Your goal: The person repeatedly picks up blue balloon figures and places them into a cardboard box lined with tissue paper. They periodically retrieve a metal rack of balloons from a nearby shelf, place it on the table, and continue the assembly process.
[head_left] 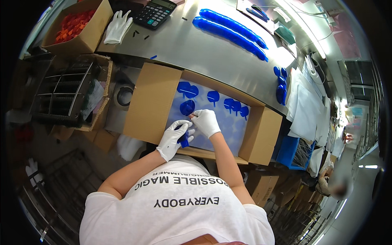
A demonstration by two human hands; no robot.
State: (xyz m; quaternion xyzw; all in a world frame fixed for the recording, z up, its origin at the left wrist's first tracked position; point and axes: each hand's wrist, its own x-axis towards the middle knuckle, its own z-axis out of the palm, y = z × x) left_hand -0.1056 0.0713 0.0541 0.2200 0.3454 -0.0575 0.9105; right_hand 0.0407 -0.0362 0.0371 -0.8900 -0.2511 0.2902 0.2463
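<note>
In white gloves, both my hands are over an open cardboard box [167, 87] whose inside shows a translucent whitish layer [220, 130]. My left hand [173, 138] is curled round a few shiny blue pieces [183, 140] at the box's near side. My right hand [206, 122] pinches at the lower edge of a round blue disc [187, 108], its bare-looking fingertips close to the left hand. Along the far side of the layer lie several similar blue discs with short stems, such as one disc [213, 96] near the middle. What lies under the layer is blurred.
Behind the box, a steel table holds two long blue stacks [230, 34], a shorter blue stack [281, 87], a calculator [154, 14] and a spare glove [118, 27]. A carton of red pieces [75, 26] stands far left. At right are a blue bin [295, 153] and white sheets [308, 106].
</note>
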